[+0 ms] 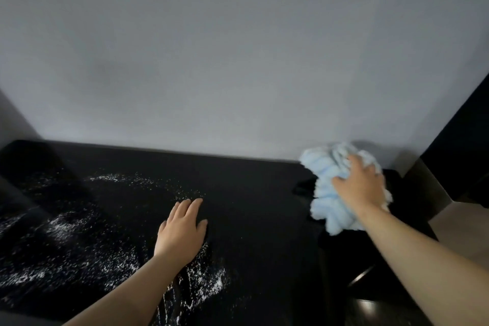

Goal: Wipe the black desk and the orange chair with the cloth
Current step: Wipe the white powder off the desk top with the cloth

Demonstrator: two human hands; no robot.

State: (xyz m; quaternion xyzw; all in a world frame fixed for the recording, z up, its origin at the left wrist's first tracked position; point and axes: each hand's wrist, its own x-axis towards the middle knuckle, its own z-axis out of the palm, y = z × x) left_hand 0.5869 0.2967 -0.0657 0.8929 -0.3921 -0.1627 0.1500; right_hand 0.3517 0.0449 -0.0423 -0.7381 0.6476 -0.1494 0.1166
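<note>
cloth [328,193] at far right of black desk [259,206].
i see right hand [361,185] gripping it; left hand [182,227] flat, fingers straight, beside white specks [111,267].

Desk [251,193] cut off left and below; cloth [328,182] blurred, partly under right hand [360,185].
</note>
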